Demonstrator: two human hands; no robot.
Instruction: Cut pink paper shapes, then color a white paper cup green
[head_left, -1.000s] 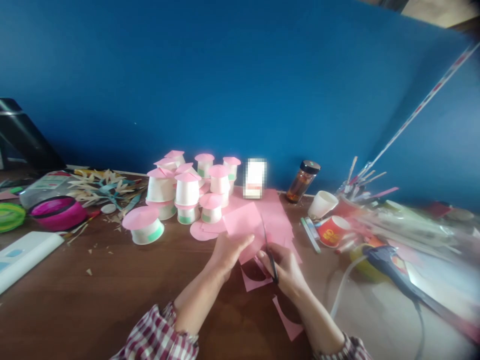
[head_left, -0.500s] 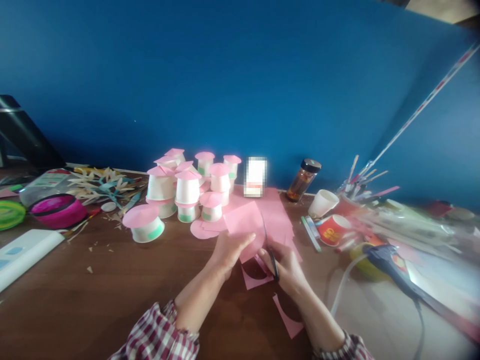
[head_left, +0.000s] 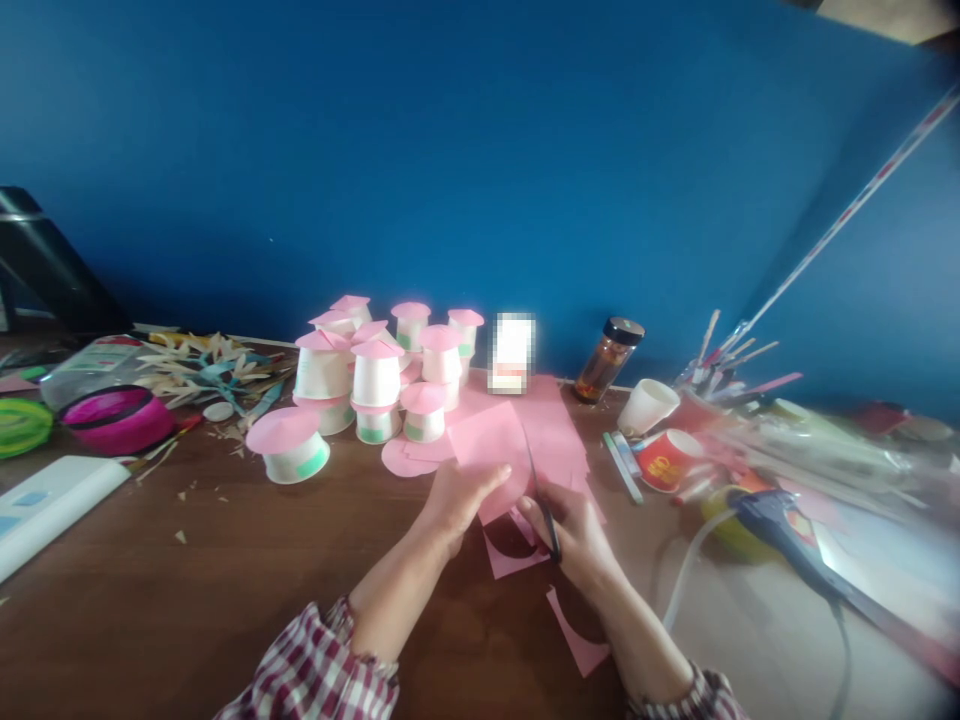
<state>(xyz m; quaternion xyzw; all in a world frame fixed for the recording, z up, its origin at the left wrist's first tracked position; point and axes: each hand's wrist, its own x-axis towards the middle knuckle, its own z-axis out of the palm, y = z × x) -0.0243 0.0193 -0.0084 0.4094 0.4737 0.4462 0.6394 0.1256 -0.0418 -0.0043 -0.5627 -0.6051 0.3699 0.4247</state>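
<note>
My left hand (head_left: 463, 502) is closed on a piece of pink paper (head_left: 491, 445), its thumb lying on top. In my right hand (head_left: 576, 530) is a pair of scissors (head_left: 548, 520), with the blades at the paper's right edge. My fingers partly hide the handles. Below the hands lies a pink offcut (head_left: 517, 567) with a curved cut-out, and a second curved scrap (head_left: 576, 632) is nearer me. More pink sheets (head_left: 559, 425) lie flat behind the hands. A flat pink rounded piece (head_left: 405, 458) rests left of them.
At the back left stand several paper cups with pink cone tops (head_left: 376, 375), some stacked. One pink-topped cup (head_left: 289, 445) is apart. A lidded jar (head_left: 609, 360), a white cup (head_left: 648, 407), a red cup (head_left: 666, 460) and a glue gun (head_left: 787, 535) are at right. A power strip (head_left: 56, 510) lies left.
Almost nothing differs. The hands, scissors and paper keep nearly the same place, and the view has shifted very slightly.
</note>
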